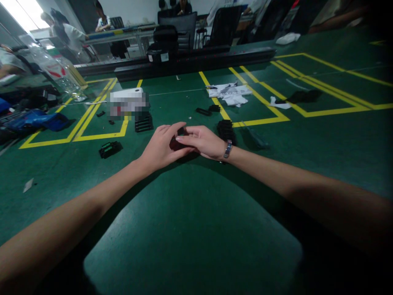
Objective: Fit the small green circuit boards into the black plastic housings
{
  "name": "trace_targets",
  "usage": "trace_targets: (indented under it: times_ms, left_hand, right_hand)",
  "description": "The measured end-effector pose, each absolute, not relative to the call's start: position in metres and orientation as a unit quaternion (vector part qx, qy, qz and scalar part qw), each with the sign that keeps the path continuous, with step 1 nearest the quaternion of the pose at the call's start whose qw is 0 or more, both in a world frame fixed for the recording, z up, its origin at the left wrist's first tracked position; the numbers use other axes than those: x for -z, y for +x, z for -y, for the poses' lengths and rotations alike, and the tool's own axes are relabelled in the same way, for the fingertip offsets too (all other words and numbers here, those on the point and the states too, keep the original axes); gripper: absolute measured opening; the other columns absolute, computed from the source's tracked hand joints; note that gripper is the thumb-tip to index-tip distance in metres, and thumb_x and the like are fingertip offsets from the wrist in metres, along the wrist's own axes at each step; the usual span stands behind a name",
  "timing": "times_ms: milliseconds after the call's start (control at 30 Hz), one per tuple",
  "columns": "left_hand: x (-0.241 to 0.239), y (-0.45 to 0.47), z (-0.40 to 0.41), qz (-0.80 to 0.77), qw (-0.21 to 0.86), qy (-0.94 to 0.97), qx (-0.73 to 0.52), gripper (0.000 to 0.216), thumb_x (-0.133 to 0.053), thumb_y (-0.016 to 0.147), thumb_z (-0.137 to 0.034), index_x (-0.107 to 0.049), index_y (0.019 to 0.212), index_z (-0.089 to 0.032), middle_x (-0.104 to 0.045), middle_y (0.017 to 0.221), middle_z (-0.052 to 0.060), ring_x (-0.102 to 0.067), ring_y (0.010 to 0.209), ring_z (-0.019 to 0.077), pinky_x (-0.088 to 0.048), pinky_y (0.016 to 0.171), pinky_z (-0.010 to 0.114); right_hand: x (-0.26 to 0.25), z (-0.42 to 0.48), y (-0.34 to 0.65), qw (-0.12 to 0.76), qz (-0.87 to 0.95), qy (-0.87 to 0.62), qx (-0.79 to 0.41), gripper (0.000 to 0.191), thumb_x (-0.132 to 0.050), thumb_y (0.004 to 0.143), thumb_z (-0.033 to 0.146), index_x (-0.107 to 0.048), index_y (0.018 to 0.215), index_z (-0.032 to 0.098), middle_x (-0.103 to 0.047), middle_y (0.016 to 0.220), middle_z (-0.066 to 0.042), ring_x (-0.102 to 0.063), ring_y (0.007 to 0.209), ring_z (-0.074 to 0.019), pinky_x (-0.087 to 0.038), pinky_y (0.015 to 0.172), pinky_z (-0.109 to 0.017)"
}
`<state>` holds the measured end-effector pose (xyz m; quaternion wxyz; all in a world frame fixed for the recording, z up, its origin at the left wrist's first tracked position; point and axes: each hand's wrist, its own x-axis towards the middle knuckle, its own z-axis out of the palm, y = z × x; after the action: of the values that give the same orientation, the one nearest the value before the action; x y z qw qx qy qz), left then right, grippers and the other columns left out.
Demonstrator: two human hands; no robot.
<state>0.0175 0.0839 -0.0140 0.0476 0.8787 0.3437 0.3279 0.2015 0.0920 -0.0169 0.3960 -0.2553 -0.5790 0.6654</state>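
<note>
Head view: the left hand (161, 147) and right hand (207, 143) meet over the middle of the green worktop (190, 213), both closed around a small dark part (175, 144), which sits between the thumbs and curled fingers and is mostly covered by them. Judging by this grip, the step in hand is two-handed handling of that part; whether it is being turned, pressed or merely held cannot be told. A next move would call for one hand steadying the part while the other shifts its fingers.

As for pose, the left forearm (98, 205) slants in from the near left corner and the right forearm (291, 172) from the near right, with a wristband (227, 148) on the right wrist. The left fingers arch over the far side of the part, the left thumb runs low toward the right hand, and the right thumb points left across the part. Whether the part touches the worktop is hidden.

Toward the left edge lies a black-and-green block (109, 149); just beside the right hand, on its far side, is a ribbed black piece (225, 130), and a black beam (196, 63) runs along the far edge
</note>
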Motion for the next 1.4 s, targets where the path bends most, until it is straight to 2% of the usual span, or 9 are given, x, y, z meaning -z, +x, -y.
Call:
trace_targets:
  times_ms: [333,467,700,867,1167,1400]
  left_hand:
    - [0.0112,0.0185,-0.0837,-0.360,0.071,0.872,-0.324,0.068,-0.076,0.083,-0.050,-0.051,0.140,-0.021,-0.064,0.136,0.011,-0.061,0.122,0.0271,-0.041,0.110,0.046]
    - [0.0102,0.0182,-0.0833,-0.366,0.074,0.872,-0.318,0.069,-0.076,0.083,-0.051,-0.052,0.140,-0.020,-0.065,0.133,0.011,-0.062,0.121,0.0267,-0.040,0.110,0.045]
    - [0.0098,0.0183,-0.0827,-0.373,0.059,0.873,-0.307,0.069,-0.074,0.084,-0.053,-0.050,0.141,-0.021,-0.064,0.136,0.011,-0.061,0.122,0.0270,-0.034,0.115,0.047]
    - [0.0099,0.0183,-0.0840,-0.376,0.057,0.877,-0.295,0.069,-0.072,0.085,-0.056,-0.050,0.140,-0.021,-0.065,0.134,0.011,-0.062,0.119,0.0272,-0.034,0.115,0.048]
    - [0.0141,0.0171,-0.0845,-0.352,0.033,0.887,-0.297,0.071,-0.073,0.085,-0.053,-0.047,0.141,-0.018,-0.062,0.137,0.011,-0.059,0.125,0.0278,-0.031,0.120,0.050]
    - [0.0141,0.0176,-0.0835,-0.327,0.023,0.892,-0.310,0.068,-0.076,0.082,-0.053,-0.049,0.135,-0.018,-0.064,0.131,0.010,-0.059,0.124,0.0264,-0.032,0.120,0.047]
  right_hand:
    - [0.0154,-0.0917,0.2006,0.410,0.554,-0.256,-0.678,0.016,-0.081,0.078,0.027,-0.073,0.086,0.016,-0.075,0.088,-0.005,-0.069,0.088,-0.0174,-0.054,0.080,-0.029]
    - [0.0155,-0.0919,0.2005,0.407,0.558,-0.264,-0.673,0.019,-0.081,0.077,0.029,-0.072,0.086,0.015,-0.075,0.089,-0.006,-0.070,0.091,-0.0192,-0.055,0.081,-0.030]
    - [0.0145,-0.0921,0.2003,0.406,0.541,-0.267,-0.686,0.016,-0.080,0.077,0.023,-0.070,0.086,0.015,-0.075,0.088,-0.005,-0.069,0.084,-0.0158,-0.054,0.077,-0.026]
    - [0.0115,-0.0906,0.2000,0.397,0.528,-0.278,-0.697,0.013,-0.080,0.078,0.023,-0.070,0.083,0.016,-0.074,0.085,-0.005,-0.069,0.081,-0.0158,-0.055,0.072,-0.025]
    - [0.0141,-0.0901,0.2008,0.390,0.542,-0.274,-0.692,0.017,-0.080,0.078,0.025,-0.067,0.084,0.015,-0.073,0.085,-0.005,-0.068,0.076,-0.0152,-0.055,0.068,-0.027]
    - [0.0146,-0.0893,0.2018,0.388,0.566,-0.255,-0.681,0.021,-0.080,0.080,0.028,-0.069,0.090,0.013,-0.073,0.087,-0.005,-0.069,0.083,-0.0156,-0.055,0.075,-0.028]
